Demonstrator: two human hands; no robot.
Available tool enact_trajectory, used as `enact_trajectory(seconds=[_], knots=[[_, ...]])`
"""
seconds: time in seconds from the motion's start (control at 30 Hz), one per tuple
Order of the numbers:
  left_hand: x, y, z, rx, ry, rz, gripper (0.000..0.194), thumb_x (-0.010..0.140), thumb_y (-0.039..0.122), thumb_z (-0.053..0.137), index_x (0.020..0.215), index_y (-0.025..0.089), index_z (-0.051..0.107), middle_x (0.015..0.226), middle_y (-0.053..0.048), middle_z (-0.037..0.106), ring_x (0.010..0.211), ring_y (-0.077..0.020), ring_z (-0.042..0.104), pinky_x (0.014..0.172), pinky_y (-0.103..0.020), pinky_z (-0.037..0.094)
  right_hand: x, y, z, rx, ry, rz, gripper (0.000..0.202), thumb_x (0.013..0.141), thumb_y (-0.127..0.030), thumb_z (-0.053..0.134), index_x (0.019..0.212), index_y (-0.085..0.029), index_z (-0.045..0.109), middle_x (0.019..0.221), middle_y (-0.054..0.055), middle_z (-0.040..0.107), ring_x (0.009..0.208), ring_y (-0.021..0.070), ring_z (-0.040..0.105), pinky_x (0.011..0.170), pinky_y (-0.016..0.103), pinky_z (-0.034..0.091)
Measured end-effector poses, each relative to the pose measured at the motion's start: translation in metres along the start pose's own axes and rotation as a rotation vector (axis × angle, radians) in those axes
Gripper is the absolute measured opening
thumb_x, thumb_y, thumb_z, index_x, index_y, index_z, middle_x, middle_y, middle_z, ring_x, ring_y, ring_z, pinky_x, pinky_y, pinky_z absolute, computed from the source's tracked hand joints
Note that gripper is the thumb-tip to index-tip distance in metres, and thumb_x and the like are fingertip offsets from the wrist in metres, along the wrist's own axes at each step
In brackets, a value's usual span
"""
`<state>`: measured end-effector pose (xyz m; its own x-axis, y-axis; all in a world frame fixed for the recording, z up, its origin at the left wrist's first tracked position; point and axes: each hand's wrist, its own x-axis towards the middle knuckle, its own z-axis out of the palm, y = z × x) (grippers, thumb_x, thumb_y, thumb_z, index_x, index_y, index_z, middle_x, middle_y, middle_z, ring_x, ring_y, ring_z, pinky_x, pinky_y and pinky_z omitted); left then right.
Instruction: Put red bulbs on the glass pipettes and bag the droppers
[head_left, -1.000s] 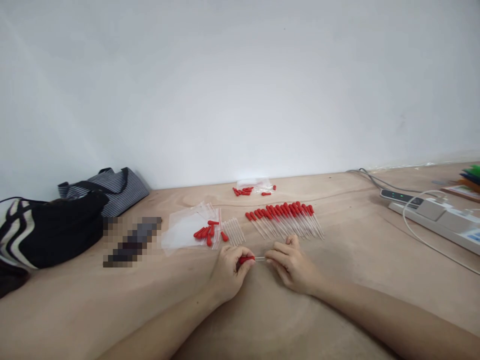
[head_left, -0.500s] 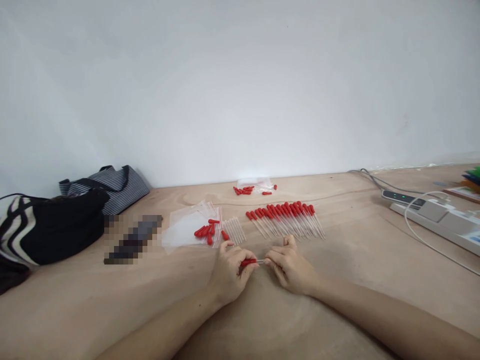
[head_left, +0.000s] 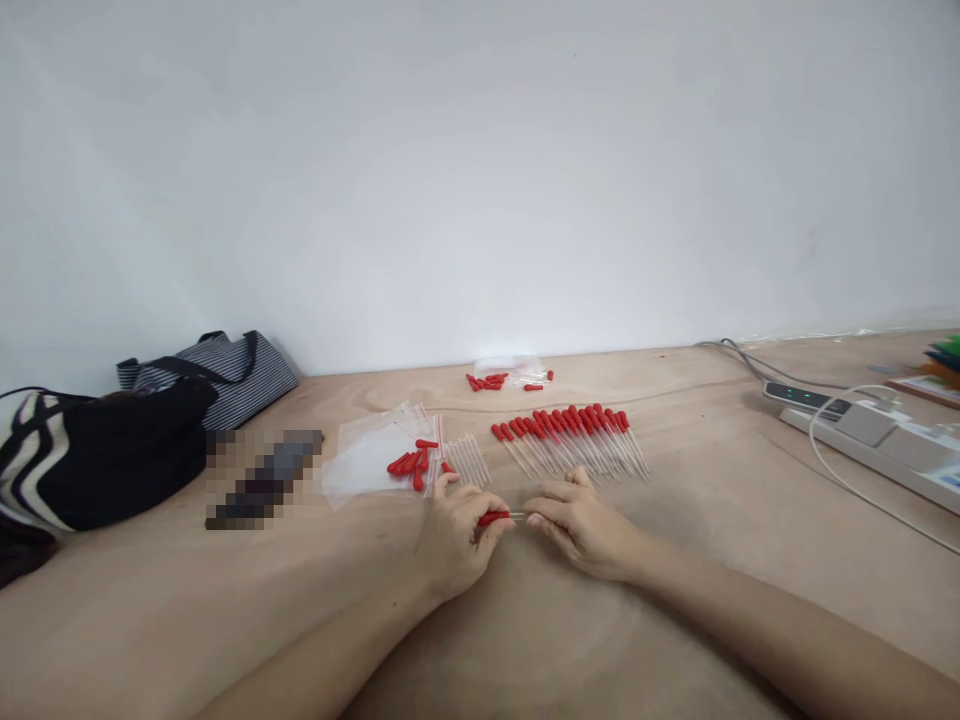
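My left hand (head_left: 463, 530) pinches a red rubber dropper bulb (head_left: 493, 518) between thumb and fingers. A thin clear glass tube (head_left: 517, 515) sticks out of the bulb's right end and runs to my right hand (head_left: 581, 525), whose closed fingertips hold its other end. Just beyond my hands lies a slanted row of droppers with red bulbs (head_left: 559, 425). Several bare glass tubes (head_left: 466, 460) lie left of that row. Loose red bulbs (head_left: 412, 462) rest on clear zip bags (head_left: 364, 455) beyond my left hand; one bulb is partly hidden by its fingers.
More red bulbs (head_left: 491, 381) and a clear bag (head_left: 506, 367) lie near the wall. On the left are a striped bag (head_left: 251, 380), a black bag (head_left: 135, 455) and a blurred dark object (head_left: 266, 480). A white power strip (head_left: 885, 440) with cables stands at the right.
Both hands have shifted slightly up and left, with the bulb and tube still between them. My right fingers sit a little differently on the tube. Nothing on the table has visibly moved.
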<state>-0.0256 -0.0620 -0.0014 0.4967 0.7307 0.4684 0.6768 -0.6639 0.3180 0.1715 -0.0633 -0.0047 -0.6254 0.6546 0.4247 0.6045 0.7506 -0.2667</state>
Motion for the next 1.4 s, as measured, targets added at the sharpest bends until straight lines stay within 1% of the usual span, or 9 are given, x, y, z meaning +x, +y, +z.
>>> enact_trajectory(seconds=[0.17, 0.3, 0.4, 0.5, 0.63, 0.83, 0.97, 1.1, 1.4], knots=[[0.004, -0.005, -0.005, 0.050, 0.023, -0.016, 0.009, 0.079, 0.029, 0.052, 0.082, 0.023, 0.058, 0.078, 0.002, 0.066, 0.077, -0.0164, 0.056, 0.090, -0.042, 0.022, 0.000, 0.008, -0.004, -0.093, 0.043, -0.006, 0.021, 0.084, -0.019, 0.042, 0.091, -0.020, 0.062, 0.074, 0.004, 0.058, 0.072, 0.0154, 0.048, 0.065, 0.029, 0.026], [0.008, -0.027, -0.017, 0.190, 0.148, -0.192, 0.031, 0.076, 0.034, 0.055, 0.105, 0.023, 0.051, 0.101, -0.004, 0.062, 0.091, -0.0221, 0.052, 0.085, -0.042, 0.025, 0.020, 0.025, 0.003, 0.016, 0.115, 0.196, 0.024, 0.083, -0.015, 0.040, 0.097, -0.016, 0.059, 0.080, 0.006, 0.059, 0.070, 0.0142, 0.052, 0.063, 0.024, 0.034], [0.010, -0.053, -0.033, 0.321, 0.179, -0.348, 0.018, 0.076, 0.030, 0.054, 0.092, 0.024, 0.058, 0.098, -0.004, 0.062, 0.093, -0.0241, 0.051, 0.082, -0.042, 0.026, 0.044, 0.035, 0.008, -0.027, 0.140, 0.402, 0.023, 0.080, -0.013, 0.041, 0.096, -0.015, 0.058, 0.086, 0.007, 0.062, 0.077, 0.0154, 0.055, 0.065, 0.023, 0.036], [0.009, -0.071, -0.045, 0.320, 0.106, -0.460, 0.010, 0.075, 0.026, 0.052, 0.079, 0.024, 0.061, 0.090, -0.002, 0.062, 0.091, -0.0237, 0.051, 0.076, -0.038, 0.030, 0.065, 0.037, 0.013, -0.148, 0.071, 0.553, 0.020, 0.080, -0.013, 0.039, 0.087, -0.015, 0.058, 0.087, 0.007, 0.063, 0.079, 0.0162, 0.057, 0.064, 0.023, 0.036], [0.008, -0.073, -0.048, 0.332, 0.059, -0.356, 0.013, 0.077, 0.026, 0.051, 0.080, 0.025, 0.063, 0.091, -0.002, 0.061, 0.091, -0.0228, 0.050, 0.076, -0.038, 0.028, 0.073, 0.037, 0.020, -0.210, 0.035, 0.632, 0.018, 0.079, -0.014, 0.041, 0.082, -0.014, 0.058, 0.086, 0.009, 0.064, 0.080, 0.0193, 0.058, 0.062, 0.025, 0.036], [0.012, -0.059, -0.034, 0.409, 0.029, -0.160, 0.014, 0.078, 0.034, 0.054, 0.085, 0.027, 0.063, 0.085, -0.003, 0.062, 0.087, -0.0221, 0.051, 0.078, -0.041, 0.023, 0.073, 0.031, 0.019, -0.285, 0.041, 0.675, 0.025, 0.083, -0.027, 0.039, 0.090, -0.013, 0.058, 0.094, 0.012, 0.062, 0.082, 0.0215, 0.059, 0.064, 0.027, 0.038], [0.012, -0.061, -0.029, 0.441, -0.034, -0.132, 0.012, 0.080, 0.033, 0.052, 0.083, 0.025, 0.061, 0.082, -0.003, 0.063, 0.085, -0.0222, 0.052, 0.078, -0.042, 0.021, 0.086, 0.014, 0.019, -0.295, 0.026, 0.624, 0.027, 0.083, -0.029, 0.039, 0.088, -0.016, 0.061, 0.095, 0.011, 0.062, 0.084, 0.0199, 0.059, 0.069, 0.028, 0.039], [0.012, -0.063, -0.028, 0.463, -0.049, -0.122, 0.011, 0.080, 0.032, 0.052, 0.081, 0.022, 0.057, 0.083, -0.003, 0.064, 0.084, -0.0224, 0.052, 0.078, -0.042, 0.021, 0.105, -0.003, 0.028, -0.183, -0.054, 0.712, 0.027, 0.079, -0.030, 0.043, 0.089, -0.015, 0.063, 0.095, 0.012, 0.063, 0.086, 0.0214, 0.060, 0.068, 0.029, 0.042], [0.011, -0.055, -0.031, 0.445, -0.048, -0.138, 0.005, 0.077, 0.025, 0.050, 0.077, 0.020, 0.053, 0.078, -0.002, 0.066, 0.079, -0.0215, 0.054, 0.075, -0.040, 0.023, 0.127, -0.004, 0.037, -0.111, -0.127, 0.828, 0.025, 0.071, -0.027, 0.053, 0.090, -0.013, 0.064, 0.093, 0.016, 0.064, 0.084, 0.0226, 0.061, 0.067, 0.029, 0.043]])
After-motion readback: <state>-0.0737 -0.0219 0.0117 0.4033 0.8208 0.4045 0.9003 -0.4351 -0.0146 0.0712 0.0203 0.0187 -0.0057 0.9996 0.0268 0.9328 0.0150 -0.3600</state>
